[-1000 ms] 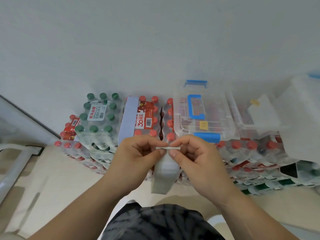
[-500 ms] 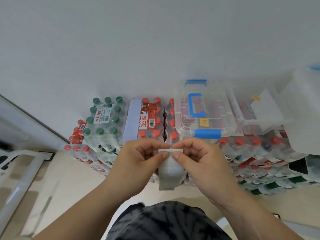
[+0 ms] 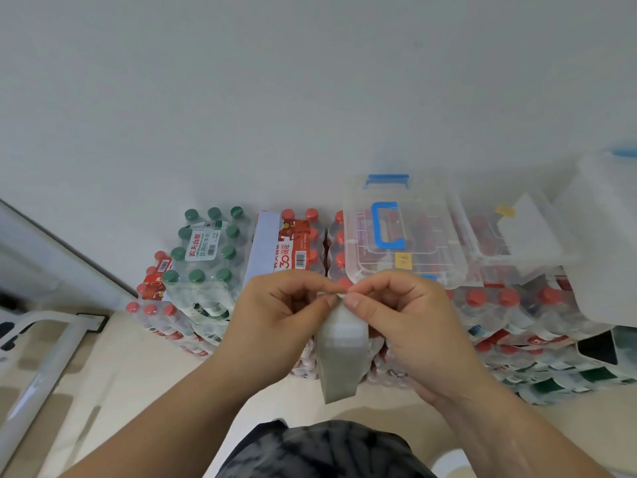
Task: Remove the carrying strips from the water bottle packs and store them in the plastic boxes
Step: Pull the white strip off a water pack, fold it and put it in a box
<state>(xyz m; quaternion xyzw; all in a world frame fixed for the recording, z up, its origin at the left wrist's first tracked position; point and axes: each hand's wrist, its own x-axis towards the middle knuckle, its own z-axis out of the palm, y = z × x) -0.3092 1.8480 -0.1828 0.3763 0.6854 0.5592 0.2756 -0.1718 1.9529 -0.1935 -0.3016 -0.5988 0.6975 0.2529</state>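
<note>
Packs [image 3: 510,315] are stacked on the floor [image 3: 113,367] right up against the wall [image 3: 310,98]. A box [image 3: 431,243] sits on top of them right of middle, with a second box [image 3: 482,243] just beside it on the right and a third box [image 3: 606,263] at the far right edge. Left of the first box, one pack [image 3: 300,246] has a spare strip [image 3: 265,243] lying across its top. In front of all that, the left hand [image 3: 272,322] and right hand [image 3: 406,319] meet, pinching a strip [image 3: 339,353] that hangs down between them.

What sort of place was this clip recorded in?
Probably a storage corner of a plain room: shrink-wrapped water bottle packs stacked on the floor against a bare white wall, with clear plastic boxes resting on them.
</note>
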